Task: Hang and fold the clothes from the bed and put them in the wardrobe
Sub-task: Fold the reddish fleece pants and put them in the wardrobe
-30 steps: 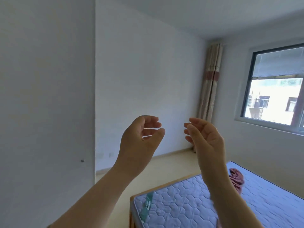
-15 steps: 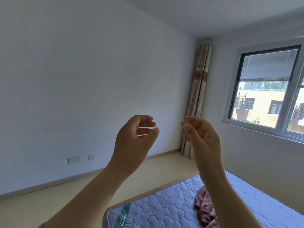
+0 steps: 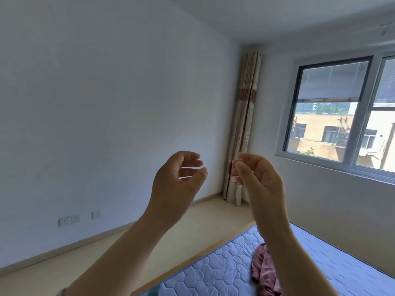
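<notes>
Left hand (image 3: 174, 184), right hand (image 3: 259, 180) loose; garment (image 3: 261, 272) seemingly crumpled.

Crumpled pink garment (image 3: 266, 274) on quilted blue mattress (image 3: 215, 272).

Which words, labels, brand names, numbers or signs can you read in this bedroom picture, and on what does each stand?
None can be read.
The green tag at the edge of the bed is cut off by the frame and blurred.
The wall sockets show no legible marking.
The building outside the window shows no sign.
</notes>
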{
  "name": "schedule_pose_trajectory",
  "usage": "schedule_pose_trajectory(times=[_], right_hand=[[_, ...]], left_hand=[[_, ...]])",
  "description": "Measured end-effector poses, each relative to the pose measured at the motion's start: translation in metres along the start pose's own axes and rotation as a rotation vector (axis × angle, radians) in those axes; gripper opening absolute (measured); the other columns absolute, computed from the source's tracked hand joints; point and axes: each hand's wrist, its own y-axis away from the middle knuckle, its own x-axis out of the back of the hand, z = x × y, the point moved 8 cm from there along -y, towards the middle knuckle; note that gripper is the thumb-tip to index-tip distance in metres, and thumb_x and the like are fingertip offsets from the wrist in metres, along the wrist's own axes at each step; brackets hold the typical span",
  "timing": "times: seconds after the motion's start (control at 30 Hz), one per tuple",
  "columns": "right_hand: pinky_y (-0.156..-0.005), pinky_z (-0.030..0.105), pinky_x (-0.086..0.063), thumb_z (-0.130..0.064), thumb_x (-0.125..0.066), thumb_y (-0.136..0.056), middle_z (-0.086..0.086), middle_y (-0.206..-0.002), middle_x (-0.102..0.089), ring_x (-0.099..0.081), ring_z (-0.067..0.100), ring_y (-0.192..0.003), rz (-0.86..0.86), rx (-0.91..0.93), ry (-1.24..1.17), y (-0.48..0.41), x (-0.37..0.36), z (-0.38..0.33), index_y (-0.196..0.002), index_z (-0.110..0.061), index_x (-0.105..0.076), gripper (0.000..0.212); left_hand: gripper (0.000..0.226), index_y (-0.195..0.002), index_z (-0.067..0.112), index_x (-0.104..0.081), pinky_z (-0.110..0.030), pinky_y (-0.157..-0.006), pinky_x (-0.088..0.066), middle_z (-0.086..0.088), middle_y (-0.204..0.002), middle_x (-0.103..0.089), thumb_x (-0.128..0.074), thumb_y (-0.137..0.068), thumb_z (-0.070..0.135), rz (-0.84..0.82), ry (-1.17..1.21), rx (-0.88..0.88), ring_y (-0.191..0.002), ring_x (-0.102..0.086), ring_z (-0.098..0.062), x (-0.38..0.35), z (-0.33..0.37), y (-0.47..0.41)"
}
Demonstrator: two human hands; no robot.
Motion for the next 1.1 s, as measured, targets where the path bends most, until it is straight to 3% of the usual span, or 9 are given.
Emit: schedule_pose_trajectory(times=[0.33, 0.6, 0.87, 1.1], right_hand=[[-0.092, 0.053, -0.053, -0.016, -0.063, -0.092, 0.009, -0.098, -0.071, -0.069, 0.029, -0.094, 0.029, -0.01, 0.031, -0.067, -0.027, 0.068, -0.108, -0.015, -0.066, 0.016], [-0.091, 0.046, -0.055, -0.019, -0.064, -0.091, 0.001, -0.098, -0.072, -0.069, 0.017, -0.092, -0.014, -0.007, 0.008, -0.124, -0.06, 0.122, -0.107, -0.022, -0.067, 0.016], [-0.092, 0.049, -0.054, -0.02, -0.064, -0.092, 0.0, -0.099, -0.072, -0.068, 0.02, -0.094, -0.045, 0.003, -0.009, -0.166, -0.123, 0.158, -0.105, -0.026, -0.066, 0.014], [-0.091, 0.047, -0.055, -0.023, -0.064, -0.092, -0.005, -0.1, -0.073, -0.069, 0.014, -0.094, -0.057, -0.014, -0.007, -0.193, -0.232, 0.205, -0.107, -0.027, -0.066, 0.016]], left_hand=[[0.02, -0.105, 0.03, -0.062, -0.005, -0.071, -0.046, 0.015, -0.099, -0.07, -0.068, -0.087, 0.023, -0.048, 0.005, -0.008, -0.089, -0.065, 0.004, -0.024, -0.069, -0.08], [0.021, -0.105, 0.032, -0.062, -0.006, -0.069, -0.047, 0.017, -0.099, -0.07, -0.068, -0.086, 0.024, -0.035, -0.027, -0.018, -0.089, -0.066, 0.002, -0.032, -0.118, -0.14], [0.021, -0.105, 0.033, -0.061, -0.005, -0.068, -0.046, 0.017, -0.099, -0.069, -0.067, -0.086, 0.024, -0.004, -0.044, -0.02, -0.087, -0.065, 0.003, 0.002, -0.169, -0.193], [0.021, -0.106, 0.033, -0.061, -0.003, -0.068, -0.045, 0.019, -0.099, -0.069, -0.067, -0.087, 0.024, 0.001, -0.087, -0.038, -0.088, -0.064, 0.005, 0.074, -0.233, -0.258]])
